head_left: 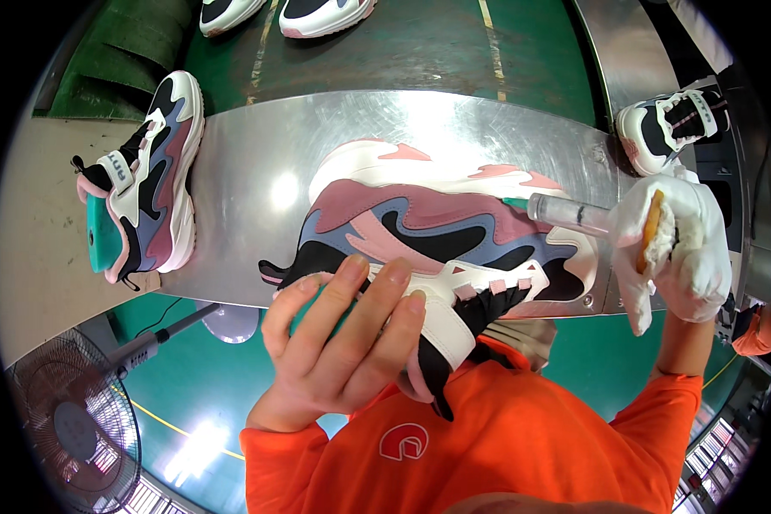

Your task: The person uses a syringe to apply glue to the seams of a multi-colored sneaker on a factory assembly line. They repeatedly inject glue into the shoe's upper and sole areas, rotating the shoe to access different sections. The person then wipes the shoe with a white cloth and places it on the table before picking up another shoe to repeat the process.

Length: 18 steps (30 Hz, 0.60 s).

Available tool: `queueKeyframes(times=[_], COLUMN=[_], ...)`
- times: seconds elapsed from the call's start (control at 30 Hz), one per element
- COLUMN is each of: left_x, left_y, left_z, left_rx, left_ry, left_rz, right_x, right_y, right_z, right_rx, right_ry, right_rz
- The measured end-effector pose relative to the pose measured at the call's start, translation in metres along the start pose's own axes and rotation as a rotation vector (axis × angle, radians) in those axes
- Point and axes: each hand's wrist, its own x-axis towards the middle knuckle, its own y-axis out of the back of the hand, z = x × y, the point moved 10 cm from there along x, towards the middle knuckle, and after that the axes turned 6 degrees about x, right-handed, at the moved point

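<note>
A sneaker (420,227) in mauve, blue, black, pink and white lies on its side on the metal tabletop, sole away from me and toe to the right. My bare left hand (338,338) grips it around the collar, with a bit of teal showing behind the fingers. My right hand (681,244), in a white glove, is closed on a clear syringe (570,212) with a green tip. That tip meets, or nearly meets, the edge between upper and sole near the toe. A yellow-brown strip (651,230) and white material show in the glove; I cannot make out what they are.
A matching sneaker (158,171) with a teal insert stands at the left. Another sneaker (672,128) sits at the far right. Two more shoes (325,17) rest on the green belt (385,60) beyond the metal tabletop (240,171). A fan (77,428) is at lower left.
</note>
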Motion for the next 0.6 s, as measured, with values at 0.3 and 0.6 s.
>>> queueKeyframes(times=[0.3,0.6], left_x=[0.003,0.009], left_y=[0.001,0.000], left_z=[-0.002,0.000], left_rx=[0.002,0.016], left_ry=[-0.009,-0.015], left_rz=[-0.003,-0.016], right_x=[0.001,-0.006], right_y=[0.007,0.018], right_z=[0.000,0.002], right_rx=[0.035,0.124], right_ry=[0.009,-0.004], right_rz=[-0.016,-0.021])
